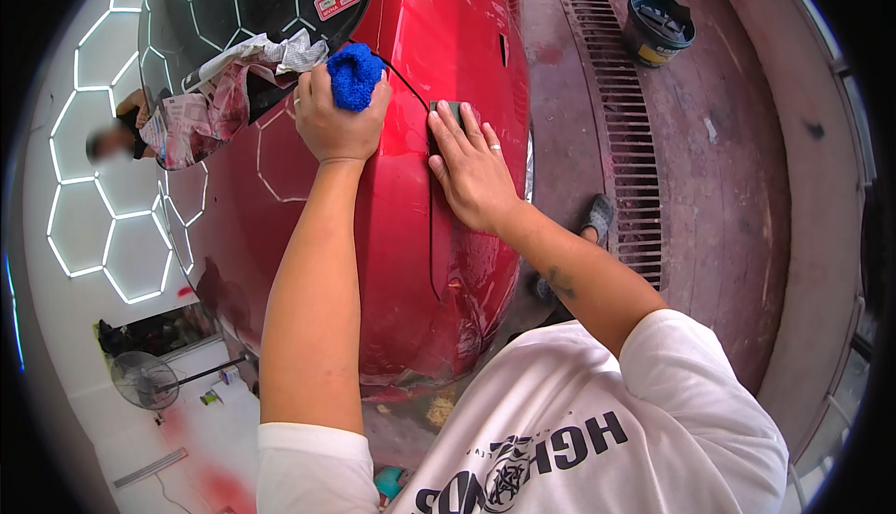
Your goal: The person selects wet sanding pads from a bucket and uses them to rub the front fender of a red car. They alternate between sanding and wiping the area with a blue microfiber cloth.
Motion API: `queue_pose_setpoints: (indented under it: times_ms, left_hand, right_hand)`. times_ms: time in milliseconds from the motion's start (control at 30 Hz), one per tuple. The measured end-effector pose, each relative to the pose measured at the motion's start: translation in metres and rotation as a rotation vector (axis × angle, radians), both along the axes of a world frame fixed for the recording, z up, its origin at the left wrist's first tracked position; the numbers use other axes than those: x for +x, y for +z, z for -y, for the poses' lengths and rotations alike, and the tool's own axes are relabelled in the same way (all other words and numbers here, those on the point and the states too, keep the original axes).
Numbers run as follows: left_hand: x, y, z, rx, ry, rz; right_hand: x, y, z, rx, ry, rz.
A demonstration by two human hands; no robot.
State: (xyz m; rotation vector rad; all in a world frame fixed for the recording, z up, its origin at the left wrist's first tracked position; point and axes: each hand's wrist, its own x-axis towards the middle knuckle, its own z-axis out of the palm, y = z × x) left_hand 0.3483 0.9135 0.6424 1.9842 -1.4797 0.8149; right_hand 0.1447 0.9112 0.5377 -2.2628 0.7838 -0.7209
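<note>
My left hand [338, 130] is closed around a bunched blue microfiber cloth [356, 77], close to the edge of the dark car window. My right hand [474, 171] lies with its fingers stretched over a dark, flat pad [456, 113] pressed to the red car body [397, 253]. The pad shows only at its upper edge and between the fingers; its underside is hidden. Around my right hand the red paint looks wet and streaked. A dark panel seam runs down beside it. Lower down, the bodywork has pale scuffed patches.
Crumpled newspaper [219, 108] lies on the window's lower edge. To the right, a floor drain grate [627, 141] runs past a dark bucket [659, 36] with dark items inside. A fan [143, 381] stands at lower left. Another person [121, 141] is at far left, and a shoe [599, 215] shows beside the car.
</note>
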Motion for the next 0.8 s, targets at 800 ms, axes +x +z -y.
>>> queue_pose_setpoints:
  times_ms: [800]
  left_hand:
    - [0.000,0.007,-0.008,0.009,0.018,-0.072]
  right_hand:
    - [-0.024,-0.021,0.052,-0.174,0.334,-0.096]
